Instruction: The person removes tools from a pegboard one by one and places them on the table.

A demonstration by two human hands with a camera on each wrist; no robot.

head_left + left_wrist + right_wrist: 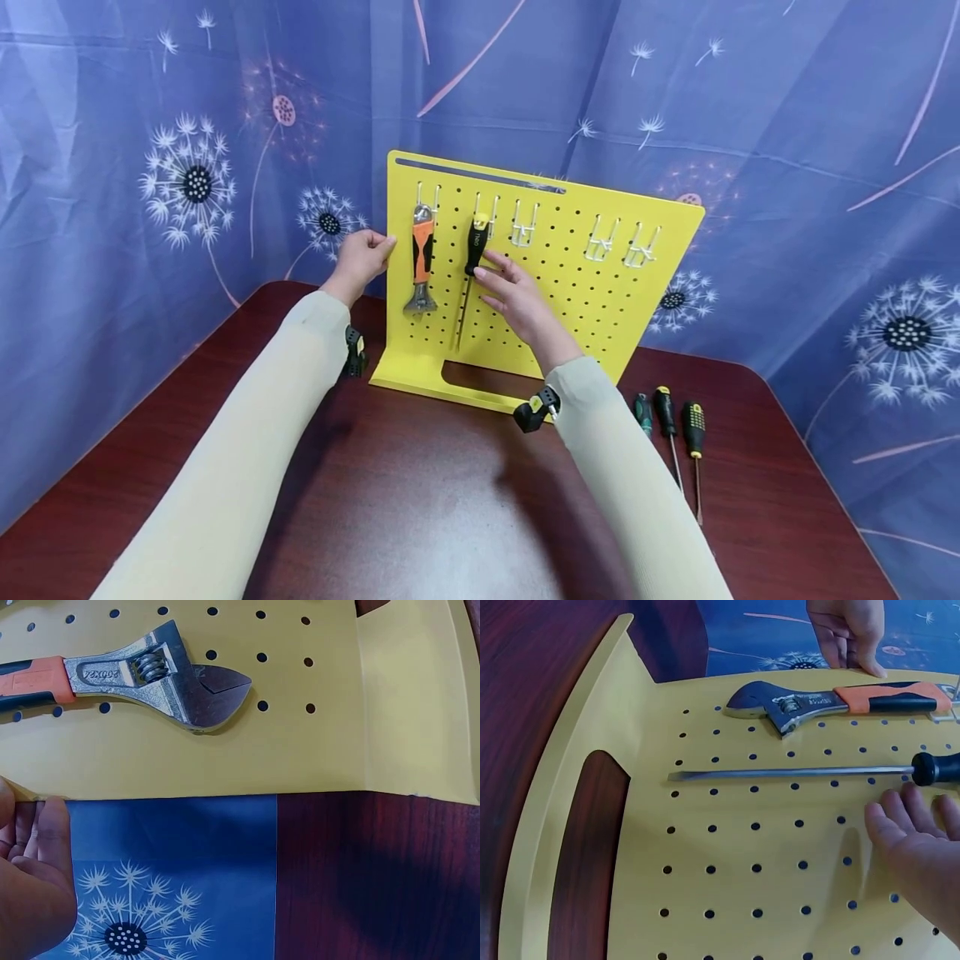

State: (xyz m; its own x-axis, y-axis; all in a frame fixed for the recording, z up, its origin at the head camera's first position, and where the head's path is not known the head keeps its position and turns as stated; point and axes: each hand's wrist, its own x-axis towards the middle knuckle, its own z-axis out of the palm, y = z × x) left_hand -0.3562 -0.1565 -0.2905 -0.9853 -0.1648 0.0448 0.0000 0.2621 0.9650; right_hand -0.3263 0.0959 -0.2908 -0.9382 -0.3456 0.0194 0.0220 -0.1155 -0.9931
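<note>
A flat-blade screwdriver (pixel 477 243) with a black and yellow handle hangs on a white hook of the yellow pegboard (pixel 570 292), its blade pointing down. My right hand (pixel 519 302) is just right of its handle, fingers loosely spread. In the right wrist view, those fingers (pixel 891 825) show beside the handle (pixel 934 769), not wrapped round it. At the board's left edge, my left hand (pixel 363 262) pinches the rim between thumb and fingers. Between both hands, an adjustable wrench (pixel 422 258) with an orange and black grip hangs from another hook, head down.
Further white hooks (pixel 523 225) sit along the board's upper part, with a pair (pixel 642 246) at the right. A green-handled tool (pixel 642 412) and two more screwdrivers (pixel 694 429) lie on the dark red table (pixel 420 492) at right. A blue patterned curtain (pixel 495 75) stands behind.
</note>
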